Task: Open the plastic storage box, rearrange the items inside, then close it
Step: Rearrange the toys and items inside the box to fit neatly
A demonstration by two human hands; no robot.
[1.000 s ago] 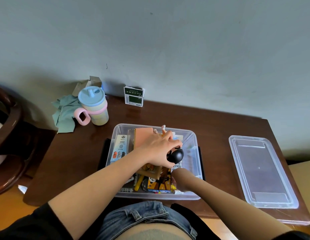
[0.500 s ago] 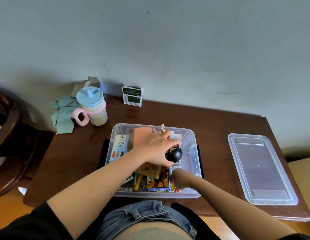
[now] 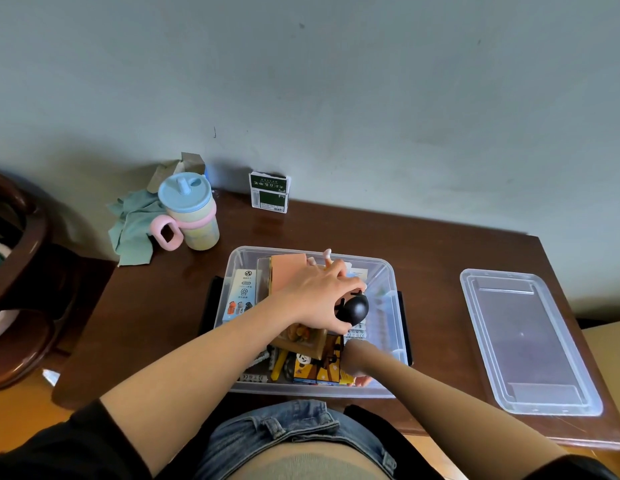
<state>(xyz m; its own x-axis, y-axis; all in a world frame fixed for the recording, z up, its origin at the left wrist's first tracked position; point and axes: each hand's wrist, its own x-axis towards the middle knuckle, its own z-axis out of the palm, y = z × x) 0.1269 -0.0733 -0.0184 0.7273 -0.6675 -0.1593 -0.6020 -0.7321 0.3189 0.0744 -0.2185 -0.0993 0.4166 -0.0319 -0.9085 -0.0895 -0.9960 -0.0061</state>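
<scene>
Little has shifted over the last second: the right hand (image 3: 357,366) has slid slightly nearer the front right corner of the clear plastic storage box (image 3: 388,306), while the left hand (image 3: 319,299) keeps its place above the middle. That left hand's grip is closed around a small round black object (image 3: 354,308), thumb below and fingers curled over it, with the palm resting over a peach-coloured flat packet (image 3: 287,268). The right hand reaches down among the orange and yellow printed cartons (image 3: 317,370); its fingers are mostly hidden, so I cannot tell whether its grip holds anything. The box stands open at the centre of the dark wooden bench (image 3: 440,251), and its clear plastic lid (image 3: 528,341) lies flat well apart to the right. Judging by this, the rearranging step is under way and closing has not yet begun.
</scene>
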